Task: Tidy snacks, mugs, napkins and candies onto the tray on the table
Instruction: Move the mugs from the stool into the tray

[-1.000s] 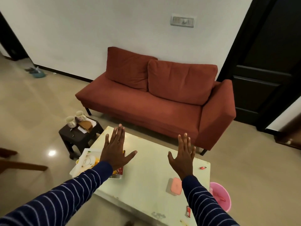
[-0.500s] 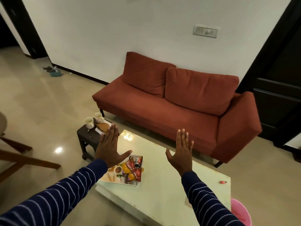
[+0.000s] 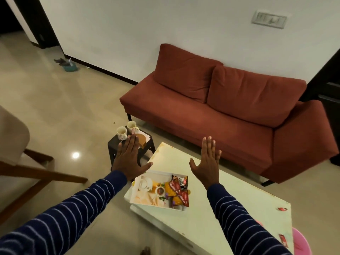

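A printed white tray [image 3: 145, 195] lies at the near left corner of the pale table [image 3: 220, 208], with red and yellow snack packets [image 3: 177, 190] on its right side. Two white mugs [image 3: 126, 129] and napkins [image 3: 144, 139] stand on a small dark stool [image 3: 114, 146] left of the table. Two red candies [image 3: 282, 209] lie near the table's right edge. My left hand [image 3: 128, 159] is held flat with fingers apart, above the stool and tray's far left corner. My right hand [image 3: 207, 162] is spread flat above the table, right of the tray. Both hold nothing.
A red sofa [image 3: 220, 116] runs along the wall behind the table. A pink bucket [image 3: 301, 243] sits on the floor at the table's right end. A wooden chair [image 3: 22, 162] stands at the left. A small green item [image 3: 70, 67] lies by the far wall.
The view has swung left and the tray with snack packets has come into sight between my hands. Both hands stay raised and spread, holding nothing.
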The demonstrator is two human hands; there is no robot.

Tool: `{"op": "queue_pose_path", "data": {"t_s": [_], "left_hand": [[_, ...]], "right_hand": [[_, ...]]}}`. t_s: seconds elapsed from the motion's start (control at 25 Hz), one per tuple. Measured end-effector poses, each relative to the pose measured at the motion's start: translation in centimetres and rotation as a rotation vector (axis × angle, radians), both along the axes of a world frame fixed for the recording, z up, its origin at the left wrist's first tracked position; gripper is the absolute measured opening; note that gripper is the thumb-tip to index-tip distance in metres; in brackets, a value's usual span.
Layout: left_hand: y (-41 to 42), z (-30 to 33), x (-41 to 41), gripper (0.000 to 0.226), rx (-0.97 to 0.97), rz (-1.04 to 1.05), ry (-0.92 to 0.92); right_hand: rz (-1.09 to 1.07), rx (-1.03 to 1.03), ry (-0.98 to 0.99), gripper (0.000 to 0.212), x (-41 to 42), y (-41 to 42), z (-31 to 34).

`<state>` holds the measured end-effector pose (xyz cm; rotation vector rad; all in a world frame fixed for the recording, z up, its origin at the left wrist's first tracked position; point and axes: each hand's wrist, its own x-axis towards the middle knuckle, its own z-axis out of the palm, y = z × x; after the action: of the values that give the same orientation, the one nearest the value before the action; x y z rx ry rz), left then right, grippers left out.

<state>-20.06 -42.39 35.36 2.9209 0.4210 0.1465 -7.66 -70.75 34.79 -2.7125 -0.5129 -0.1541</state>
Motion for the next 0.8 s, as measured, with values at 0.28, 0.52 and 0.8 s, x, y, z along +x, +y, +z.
{"op": "queue_pose_path", "data": {"t_s": [0.28, 0.52, 0.8], "left_hand": [[3.3, -1.8, 2.3, 0.118, 0.028, 0.054, 0.048], [8.3, -1.8, 3.7, 0.119, 0.069, 0.113, 0.074], [18.8, -4.5, 7.7, 0.111, 0.052, 0.128, 0.154]], "right_hand": [[0.08, 0.019, -0.002, 0.094, 4.0, 4.5, -1.6], [0.19, 0.068, 0.059, 0.092, 6.0, 11.1, -2.5], [0.292, 0.084, 0.157, 0.082, 9.1, 22.1, -5.4]]}}
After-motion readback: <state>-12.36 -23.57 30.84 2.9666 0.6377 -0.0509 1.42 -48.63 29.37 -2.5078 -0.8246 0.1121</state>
